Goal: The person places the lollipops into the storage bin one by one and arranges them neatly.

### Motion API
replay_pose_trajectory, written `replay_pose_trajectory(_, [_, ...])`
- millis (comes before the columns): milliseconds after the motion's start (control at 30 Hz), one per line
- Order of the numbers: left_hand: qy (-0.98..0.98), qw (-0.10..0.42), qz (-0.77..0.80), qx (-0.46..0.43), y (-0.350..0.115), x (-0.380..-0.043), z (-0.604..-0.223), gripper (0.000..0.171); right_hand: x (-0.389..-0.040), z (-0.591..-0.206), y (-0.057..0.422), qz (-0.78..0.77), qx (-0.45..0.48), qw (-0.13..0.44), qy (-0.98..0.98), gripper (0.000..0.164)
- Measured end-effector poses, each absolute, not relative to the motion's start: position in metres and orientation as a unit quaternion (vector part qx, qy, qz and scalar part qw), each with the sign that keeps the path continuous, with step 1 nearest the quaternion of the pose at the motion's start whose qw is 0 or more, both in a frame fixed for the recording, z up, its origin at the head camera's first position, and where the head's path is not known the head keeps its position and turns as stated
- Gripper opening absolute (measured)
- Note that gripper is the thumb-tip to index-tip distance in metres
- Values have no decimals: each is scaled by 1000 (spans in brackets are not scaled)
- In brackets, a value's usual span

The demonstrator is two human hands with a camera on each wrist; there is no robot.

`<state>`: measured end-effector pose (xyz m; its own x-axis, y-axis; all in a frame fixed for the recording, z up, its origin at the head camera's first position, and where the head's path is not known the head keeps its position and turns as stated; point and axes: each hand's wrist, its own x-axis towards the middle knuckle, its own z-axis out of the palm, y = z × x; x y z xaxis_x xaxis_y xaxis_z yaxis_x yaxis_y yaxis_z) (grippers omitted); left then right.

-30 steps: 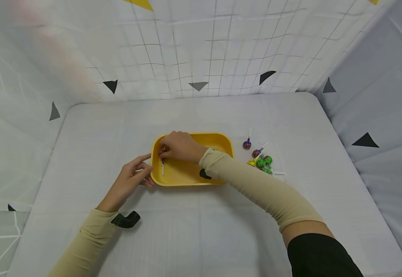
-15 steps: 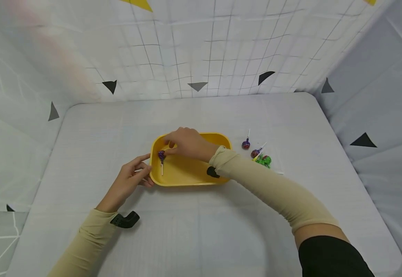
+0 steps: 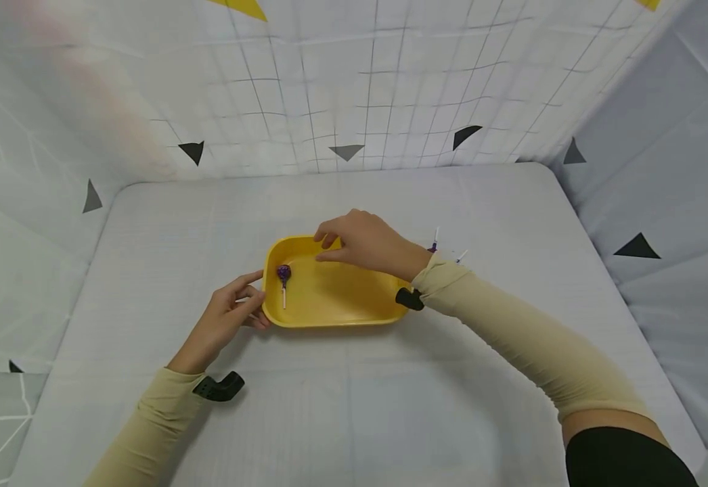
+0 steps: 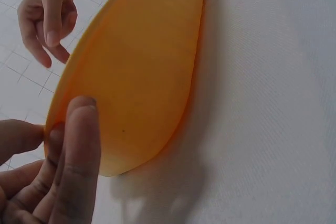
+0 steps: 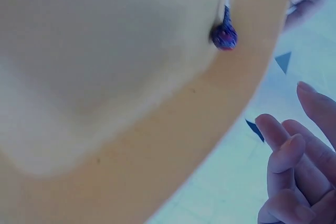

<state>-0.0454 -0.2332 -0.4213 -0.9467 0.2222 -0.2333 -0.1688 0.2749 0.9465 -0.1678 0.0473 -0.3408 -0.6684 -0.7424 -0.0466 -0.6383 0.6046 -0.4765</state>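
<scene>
A yellow tray [image 3: 342, 304] lies on the white table. Inside its left end rests a lollipop [image 3: 283, 272] in a purple wrapper, its white stick pointing toward the person; the right wrist view shows this lollipop [image 5: 224, 36] near the tray wall. My left hand [image 3: 223, 321] rests against the tray's left end, fingers loosely extended; in the left wrist view a fingertip of the left hand [image 4: 52, 177] meets the rim. Above the tray's far side, my right hand [image 3: 369, 240] holds nothing, thumb and fingers parted.
Right of the tray, two lollipop sticks [image 3: 436, 237] show past the right forearm, which hides the rest of that pile. Cloth walls with dark triangles [image 3: 346, 151] stand behind and beside the table. Dark wrist devices [image 3: 220, 387] stick out from the sleeves.
My right hand has let go of the lollipop at the tray's left end and moved right and up. The right forearm now covers most of the pile. My left hand stays at the tray.
</scene>
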Motion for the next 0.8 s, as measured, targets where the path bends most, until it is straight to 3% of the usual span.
replay_pose_trajectory(800, [787,160,596,19,-233,-45,-421,57,-137,-312,164,-210,-320,88,919,37])
